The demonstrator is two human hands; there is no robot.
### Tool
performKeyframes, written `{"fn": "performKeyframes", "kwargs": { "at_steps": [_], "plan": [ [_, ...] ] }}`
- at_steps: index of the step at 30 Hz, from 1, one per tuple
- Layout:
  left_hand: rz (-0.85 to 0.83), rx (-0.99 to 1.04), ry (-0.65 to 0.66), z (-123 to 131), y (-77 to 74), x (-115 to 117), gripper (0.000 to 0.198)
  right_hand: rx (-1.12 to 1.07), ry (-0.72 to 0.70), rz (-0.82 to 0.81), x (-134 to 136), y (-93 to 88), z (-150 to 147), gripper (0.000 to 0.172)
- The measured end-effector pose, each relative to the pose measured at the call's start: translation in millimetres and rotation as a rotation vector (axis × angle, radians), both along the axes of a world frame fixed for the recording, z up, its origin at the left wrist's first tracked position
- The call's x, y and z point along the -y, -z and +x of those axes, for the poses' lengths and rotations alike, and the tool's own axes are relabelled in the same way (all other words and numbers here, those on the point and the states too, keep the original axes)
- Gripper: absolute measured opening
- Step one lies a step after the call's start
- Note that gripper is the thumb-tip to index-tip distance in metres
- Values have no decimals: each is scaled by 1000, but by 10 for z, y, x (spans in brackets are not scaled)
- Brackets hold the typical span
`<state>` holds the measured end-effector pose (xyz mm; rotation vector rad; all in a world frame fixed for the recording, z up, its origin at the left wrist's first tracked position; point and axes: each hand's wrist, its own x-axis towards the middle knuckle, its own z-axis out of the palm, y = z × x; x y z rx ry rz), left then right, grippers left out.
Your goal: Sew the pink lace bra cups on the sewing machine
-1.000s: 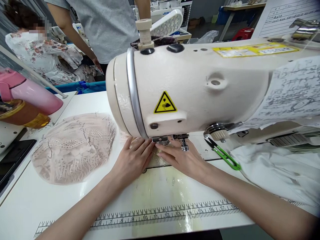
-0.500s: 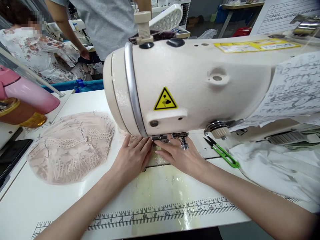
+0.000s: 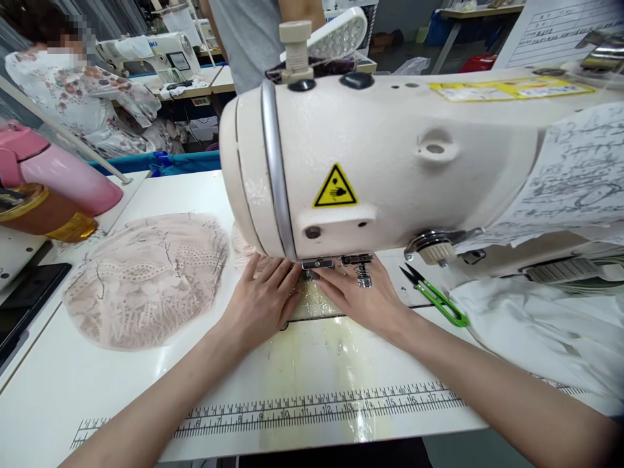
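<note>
My left hand point(image 3: 263, 296) lies palm down beside the needle area of a cream sewing machine point(image 3: 380, 162), its fingers stretched forward. Under and beyond those fingertips shows a bit of pale pink lace fabric point(image 3: 242, 244), mostly hidden by the machine head. My right hand point(image 3: 373, 292) rests flat on the other side of the needle area, with its fingers extended and partly covered by the machine's metal parts. Between the hands is the shiny, taped machine bed point(image 3: 316, 302). A round pile of pink lace pieces point(image 3: 151, 279) with loose dark threads sits to the left.
Green thread snips point(image 3: 441, 302) lie right of my right hand, near white cloth point(image 3: 541, 325). A printed ruler point(image 3: 283, 416) runs along the table's front. At left are a pink bottle point(image 3: 68, 175), an amber jar point(image 3: 49, 218) and a dark phone-like slab point(image 3: 29, 305). Two people are beyond.
The view has shifted slightly, so the machine appears further right. My hands stay at the needle area, with their fingers barely moved. The standing person in grey has moved right, uncovering another sewing machine.
</note>
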<state>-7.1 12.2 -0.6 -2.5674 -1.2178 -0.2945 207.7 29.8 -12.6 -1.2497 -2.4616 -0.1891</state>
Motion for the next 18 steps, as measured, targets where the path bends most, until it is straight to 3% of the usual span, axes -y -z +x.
{"fn": "performKeyframes", "kwargs": {
  "at_steps": [5,8,12,15,18],
  "plan": [
    [-5,18,-20,-6,5,4,42,-95,16,42,-61,-20,25,30],
    [3,33,-28,2,-16,18,42,-83,-47,28,-30,-15,9,29],
    [127,44,36,5,-35,37,32,-89,-117,129,7,-20,-14,32],
    [227,53,159,-17,-45,74,18,-113,-259,163,32,-32,-36,28],
    [269,110,247,-10,-108,133,17,-199,-435,107,92,-33,-74,30]
  ]
}}
